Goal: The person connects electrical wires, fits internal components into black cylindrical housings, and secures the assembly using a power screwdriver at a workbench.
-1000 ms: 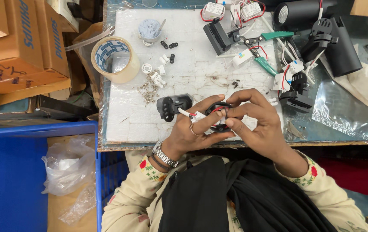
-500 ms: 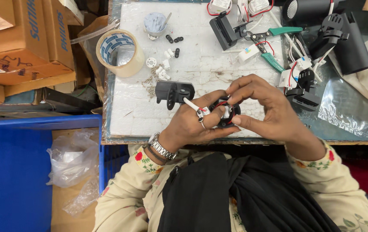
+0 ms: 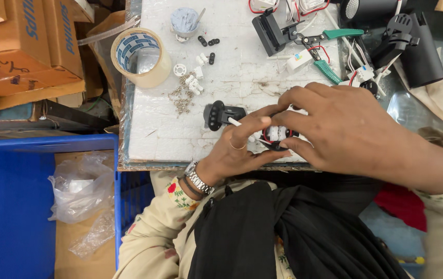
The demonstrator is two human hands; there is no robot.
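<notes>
Both my hands meet over the near edge of a white foam board (image 3: 242, 57). My left hand (image 3: 242, 147) and my right hand (image 3: 345, 129) pinch a small part (image 3: 275, 135) between their fingertips: it has white terminal pieces, red wire and black plastic. A thin white stick (image 3: 239, 123) pokes out by my left index finger. A black bracket (image 3: 219, 114) lies on the board just left of my fingers. My left wrist carries a metal watch (image 3: 196, 180).
A tape roll (image 3: 141, 57), scattered screws (image 3: 182, 95), small white and black parts, green-handled pliers (image 3: 327, 51), a black block (image 3: 269, 32) and black lamp housings (image 3: 418, 46) lie on the bench. Cardboard boxes (image 3: 19, 46) and a blue crate (image 3: 9, 206) stand at the left.
The view has moved closer and shifted. My hands have closed tighter around the small part, the right hand now covering more of it.
</notes>
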